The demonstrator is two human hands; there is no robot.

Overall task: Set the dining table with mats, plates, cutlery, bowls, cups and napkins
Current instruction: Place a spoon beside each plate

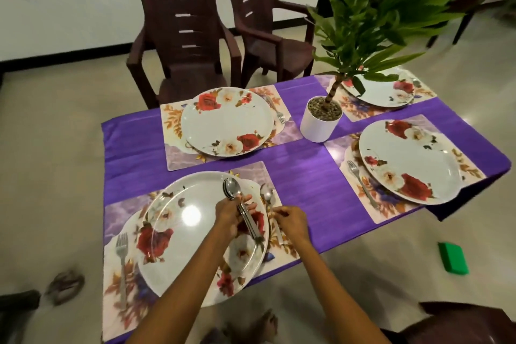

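Head view: left hand (229, 213) fingers curled round a bunch of spoons (242, 208) over the near plate (195, 234). Right hand (291, 222) fingers pinching a single spoon (267, 196) on the mat (282, 253), bench front-left.

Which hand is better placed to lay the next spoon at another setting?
Probably the right hand: its fingers rest on the spoon just laid beside the near plate and carry nothing. The left hand grips the spoon bundle.
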